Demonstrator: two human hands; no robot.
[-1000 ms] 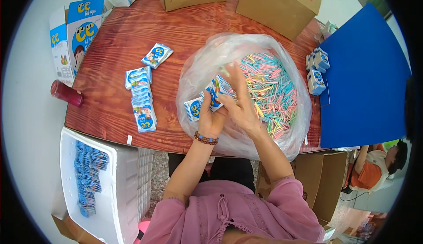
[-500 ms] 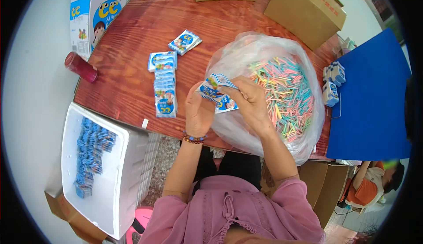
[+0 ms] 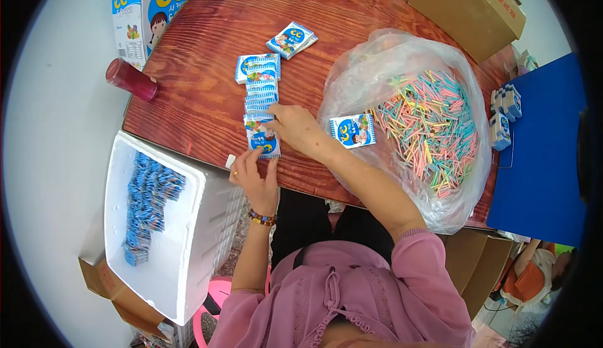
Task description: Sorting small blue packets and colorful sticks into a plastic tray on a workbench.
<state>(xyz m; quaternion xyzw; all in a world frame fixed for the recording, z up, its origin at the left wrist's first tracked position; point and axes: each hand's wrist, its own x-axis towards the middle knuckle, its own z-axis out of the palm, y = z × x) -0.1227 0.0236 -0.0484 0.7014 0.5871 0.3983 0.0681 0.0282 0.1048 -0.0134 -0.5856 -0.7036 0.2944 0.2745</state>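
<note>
Pressing packet [image 3: 264,139] flat | left hand [image 3: 254,175], right hand [image 3: 295,128] fingers touching it | long axis away from person

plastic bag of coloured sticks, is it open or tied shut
Open. The clear plastic bag is spread wide on the table, with its pile of coloured sticks uncovered.

**Both hands down, close together**

Left hand [image 3: 256,175] lies palm-down, fingers stretched forward, beaded bracelet at the wrist. Right hand [image 3: 294,129] reaches across from the right, forearm bare, pink sleeve pushed above the elbow, fingers curled flat just beside the left
</note>
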